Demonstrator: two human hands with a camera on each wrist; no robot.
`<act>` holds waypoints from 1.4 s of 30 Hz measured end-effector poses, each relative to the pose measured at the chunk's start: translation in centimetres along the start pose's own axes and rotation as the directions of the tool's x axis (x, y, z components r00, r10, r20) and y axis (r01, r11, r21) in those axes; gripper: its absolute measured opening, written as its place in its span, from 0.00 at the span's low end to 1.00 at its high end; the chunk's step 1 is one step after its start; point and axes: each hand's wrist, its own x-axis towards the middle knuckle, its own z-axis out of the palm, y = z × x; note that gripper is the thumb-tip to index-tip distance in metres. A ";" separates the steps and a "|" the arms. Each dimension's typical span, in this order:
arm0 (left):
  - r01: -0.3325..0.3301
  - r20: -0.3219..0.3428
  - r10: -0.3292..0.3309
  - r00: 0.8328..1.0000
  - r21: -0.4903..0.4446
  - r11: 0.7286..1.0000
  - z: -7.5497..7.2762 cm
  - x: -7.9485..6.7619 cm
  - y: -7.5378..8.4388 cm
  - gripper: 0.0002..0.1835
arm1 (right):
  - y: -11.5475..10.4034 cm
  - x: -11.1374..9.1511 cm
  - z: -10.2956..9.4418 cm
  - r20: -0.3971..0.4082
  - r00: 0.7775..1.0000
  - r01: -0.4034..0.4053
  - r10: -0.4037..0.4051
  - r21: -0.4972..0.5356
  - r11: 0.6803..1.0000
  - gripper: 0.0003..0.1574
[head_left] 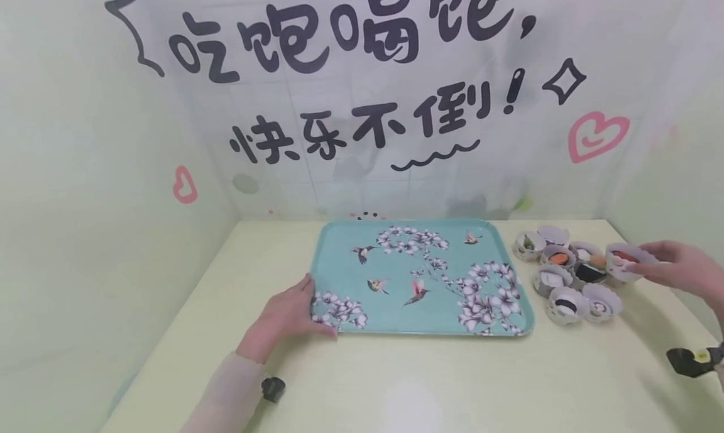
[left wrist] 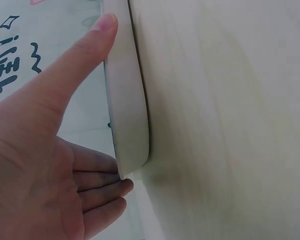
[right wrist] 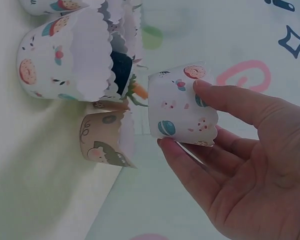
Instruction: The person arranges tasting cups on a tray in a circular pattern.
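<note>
My right hand (head_left: 687, 271) pinches a white paper baking cup (right wrist: 177, 112) printed with cookies and berries between thumb and fingers. A reddish piece shows inside that cup in the head view, where it overlaps the far right of a cluster of similar cups. The right wrist view shows it raised and tilted, with a brown paper cup (right wrist: 102, 140) standing on the table beside it. My left hand (head_left: 287, 312) touches the front left corner of a teal tray (head_left: 334, 266) with birds and blossoms. Its thumb lies along the tray's rim (left wrist: 127, 100), its fingers extended at the corner.
Several paper cups with small food-like pieces, among them a front cup (head_left: 560, 317) with a black-banded white piece, crowd together right of the tray. The pale wooden table (head_left: 407, 383) meets a lettered backdrop (head_left: 317, 194) behind and pale side panels.
</note>
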 end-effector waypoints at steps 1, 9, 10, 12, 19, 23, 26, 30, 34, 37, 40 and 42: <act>0.001 0.005 -0.001 1.000 0.004 1.000 0.0 -0.1 0.0 0.76 | -0.4 0.0 -0.1 0.004 1.000 0.000 0.000 -0.010 1.000 0.52; -0.018 0.011 0.018 1.000 0.005 1.000 -0.1 0.1 -0.5 0.75 | -4.2 0.9 -0.9 0.023 0.999 0.044 -0.043 -0.044 0.998 0.51; -0.021 0.017 0.021 1.000 0.004 1.000 -0.1 0.1 -0.5 0.74 | -4.5 1.1 -0.9 0.033 0.999 0.036 -0.035 -0.044 0.998 0.52; -0.025 0.024 0.025 0.999 0.001 1.000 -0.1 0.2 -0.4 0.73 | -5.2 1.3 -0.8 0.050 0.999 0.025 -0.023 -0.041 0.999 0.53; -0.025 0.036 0.025 0.999 0.006 1.000 -0.2 0.1 -0.4 0.72 | -7.6 2.7 -0.5 0.082 0.994 0.072 -0.071 -0.012 0.997 0.52; -0.020 0.048 0.019 0.999 0.007 1.000 -0.1 0.0 -0.5 0.73 | -9.0 3.3 -0.1 0.085 0.991 0.102 -0.100 -0.016 0.995 0.50; -0.020 0.043 0.019 0.999 0.009 1.000 -0.2 -0.1 -0.4 0.73 | -10.3 3.9 0.2 0.091 0.990 0.107 -0.106 -0.003 0.994 0.50; -0.019 0.044 0.019 0.999 0.007 1.000 -0.5 0.0 -0.1 0.73 | -12.1 4.9 0.8 0.098 0.988 0.112 -0.116 0.044 0.993 0.50; 0.000 0.069 0.000 0.998 -0.002 1.000 -0.9 -0.2 0.3 0.72 | -13.8 5.6 1.6 0.109 0.986 0.114 -0.124 0.095 0.989 0.50; 0.018 0.093 -0.017 0.996 -0.012 1.000 -1.1 -0.2 0.6 0.72 | -15.0 6.2 2.3 0.118 0.985 0.108 -0.123 0.123 0.987 0.50; 0.030 0.106 -0.028 0.994 -0.026 0.999 -1.2 -0.3 0.8 0.73 | -16.3 6.7 3.2 0.122 0.985 0.106 -0.122 0.128 0.986 0.49; 0.037 0.110 -0.033 0.993 -0.031 0.999 -1.4 -0.3 0.8 0.73 | -17.1 7.1 3.9 0.122 0.985 0.108 -0.126 0.140 0.984 0.49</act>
